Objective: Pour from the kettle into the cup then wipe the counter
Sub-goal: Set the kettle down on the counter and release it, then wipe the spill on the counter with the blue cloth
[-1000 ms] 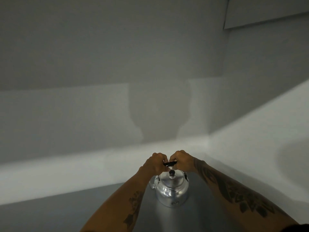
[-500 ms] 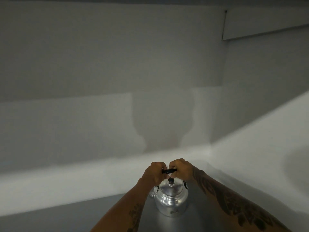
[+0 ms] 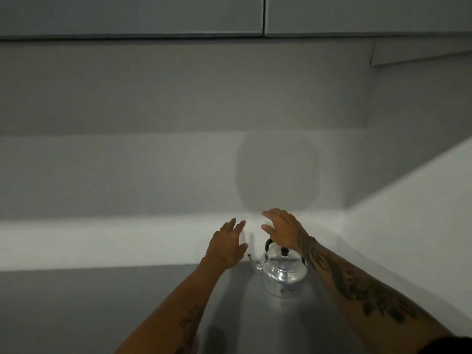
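A shiny metal kettle (image 3: 282,275) with a black lid knob and black handle stands upright on the grey counter (image 3: 102,310), its spout pointing left. My left hand (image 3: 226,245) hovers open just left of the spout, fingers spread. My right hand (image 3: 282,229) is open above and behind the kettle's handle, not gripping it. No cup and no cloth are in view.
A pale backsplash wall (image 3: 127,238) runs behind the counter and meets a side wall (image 3: 408,213) in a corner to the right of the kettle. Grey upper cabinets (image 3: 153,16) hang overhead.
Both hands were closed on the kettle's handle; now they have let go and lifted apart with fingers spread. The kettle stands on the counter. The view has tilted upward.
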`<control>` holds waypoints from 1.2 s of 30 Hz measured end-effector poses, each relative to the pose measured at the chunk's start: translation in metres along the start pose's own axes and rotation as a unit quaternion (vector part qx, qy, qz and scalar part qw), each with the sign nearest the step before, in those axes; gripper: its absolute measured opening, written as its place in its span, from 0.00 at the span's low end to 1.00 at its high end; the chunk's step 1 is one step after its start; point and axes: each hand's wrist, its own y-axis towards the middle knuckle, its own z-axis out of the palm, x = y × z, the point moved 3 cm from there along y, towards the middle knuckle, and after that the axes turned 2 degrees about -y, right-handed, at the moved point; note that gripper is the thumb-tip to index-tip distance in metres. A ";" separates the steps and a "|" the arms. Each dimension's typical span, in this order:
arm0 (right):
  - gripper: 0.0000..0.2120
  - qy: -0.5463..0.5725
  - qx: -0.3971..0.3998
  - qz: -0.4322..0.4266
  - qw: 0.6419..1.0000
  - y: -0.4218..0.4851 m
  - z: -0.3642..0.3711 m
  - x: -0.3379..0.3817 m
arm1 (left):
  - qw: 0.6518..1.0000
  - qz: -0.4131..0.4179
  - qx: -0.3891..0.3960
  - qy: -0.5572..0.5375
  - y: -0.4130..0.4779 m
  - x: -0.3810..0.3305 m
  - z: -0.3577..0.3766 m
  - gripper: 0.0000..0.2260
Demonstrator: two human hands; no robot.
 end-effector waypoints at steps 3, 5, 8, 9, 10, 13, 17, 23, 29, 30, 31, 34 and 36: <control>0.24 -0.018 -0.003 -0.015 1.000 -0.014 -0.002 0.043 | 0.999 -0.011 -0.037 0.018 -0.038 0.021 -0.025 0.30; 0.24 -0.021 0.000 -0.031 0.999 -0.026 0.004 0.073 | 0.998 -0.016 -0.051 0.023 -0.065 0.037 -0.040 0.30; 0.24 -0.012 0.023 -0.064 0.998 -0.042 0.027 0.131 | 0.997 -0.031 -0.068 0.027 -0.111 0.070 -0.059 0.30; 0.24 -0.009 0.033 -0.080 0.996 -0.046 0.037 0.154 | 0.996 -0.044 -0.072 0.025 -0.129 0.085 -0.064 0.30; 0.24 -0.008 0.042 -0.096 0.994 -0.050 0.050 0.178 | 0.995 -0.061 -0.074 0.023 -0.149 0.101 -0.069 0.30; 0.24 -0.006 0.068 -0.153 0.986 -0.060 0.088 0.259 | 0.989 -0.137 -0.061 0.007 -0.214 0.156 -0.075 0.31; 0.24 0.004 0.111 -0.213 0.971 -0.079 0.143 0.363 | 0.966 -0.256 -0.022 -0.029 -0.307 0.224 -0.071 0.31; 0.22 -0.003 0.243 -0.197 0.950 -0.122 0.247 0.433 | 0.912 -0.397 0.066 -0.083 -0.406 0.267 -0.024 0.29; 0.26 -0.059 0.299 -0.139 0.942 -0.152 0.318 0.420 | 0.909 -0.409 0.072 -0.023 -0.431 0.269 0.010 0.33; 0.26 -0.068 0.277 -0.138 0.948 -0.154 0.322 0.419 | 0.909 -0.411 0.065 -0.020 -0.431 0.270 0.012 0.34; 0.25 -0.073 0.252 -0.138 0.955 -0.154 0.323 0.419 | 0.909 -0.413 0.061 -0.022 -0.430 0.271 0.012 0.34; 0.22 -0.049 0.223 -0.121 0.966 -0.147 0.325 0.420 | 0.904 -0.422 0.059 -0.036 -0.428 0.277 0.011 0.36; 0.19 0.003 0.227 -0.108 0.968 -0.144 0.323 0.419 | 0.901 -0.427 0.062 -0.040 -0.430 0.281 0.009 0.37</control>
